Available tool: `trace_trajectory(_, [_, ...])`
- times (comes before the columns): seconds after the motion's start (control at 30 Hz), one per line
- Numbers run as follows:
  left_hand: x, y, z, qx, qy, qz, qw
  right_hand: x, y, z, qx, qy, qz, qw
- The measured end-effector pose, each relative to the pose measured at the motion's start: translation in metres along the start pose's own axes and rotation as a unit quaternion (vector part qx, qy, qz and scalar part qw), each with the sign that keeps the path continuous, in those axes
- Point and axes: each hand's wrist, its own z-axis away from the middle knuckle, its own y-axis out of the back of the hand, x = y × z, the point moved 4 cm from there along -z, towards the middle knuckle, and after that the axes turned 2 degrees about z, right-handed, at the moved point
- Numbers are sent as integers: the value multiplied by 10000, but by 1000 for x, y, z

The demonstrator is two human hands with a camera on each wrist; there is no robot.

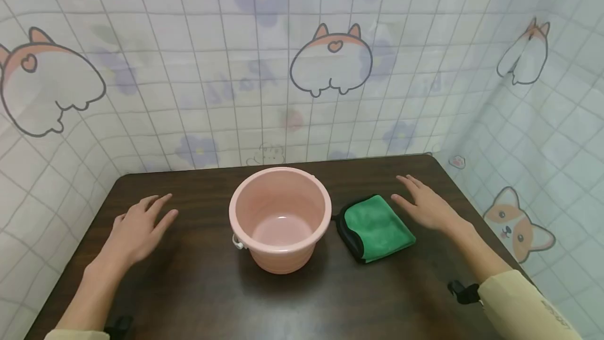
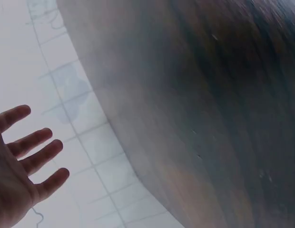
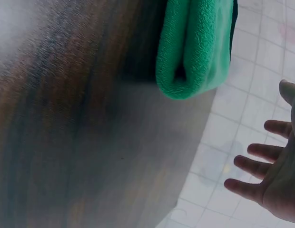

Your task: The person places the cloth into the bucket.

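A pink plastic bucket (image 1: 280,262) stands upright near the middle of the dark wooden table, and its inside looks bare. To its right lies a folded green cloth (image 1: 377,230) with black edging; its rounded fold shows close up in the right wrist view. My left hand (image 1: 137,230) is held over the left side of the table, fingers spread and holding nothing, well apart from the bucket. My right hand (image 1: 427,204) hovers just right of the cloth, fingers extended, palm bare in the right wrist view.
A white handle fitting (image 1: 238,242) sits on the bucket's left side. The dark table (image 1: 203,298) ends at a wall covering (image 1: 198,67) with a grid and corgi drawings, behind and on both sides. Black straps (image 1: 464,293) show by the sleeves.
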Motion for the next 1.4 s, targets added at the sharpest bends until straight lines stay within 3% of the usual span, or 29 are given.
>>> trace_trajectory(0.2, [20,6,4,340,-142,450,9983,-1,-5,6,181,114,-264,9994])
trace_trajectory(0.43, [43,9,5,517,-251,1048,9928,-5,-10,10,168,312,-483,9982])
trace_trajectory(0.73, [63,6,4,995,-430,1623,9808,-8,-17,15,0,316,-667,9973])
trace_trajectory(0.9, [73,5,5,1136,-432,1951,9732,-10,-20,16,-298,154,-754,9966])
trace_trajectory(1.17, [86,1,5,1083,-319,2547,9604,-7,-27,19,-418,87,-961,9945])
trace_trajectory(1.4, [92,-7,5,642,-190,3083,9489,-2,-37,24,-595,-139,-1028,9928])
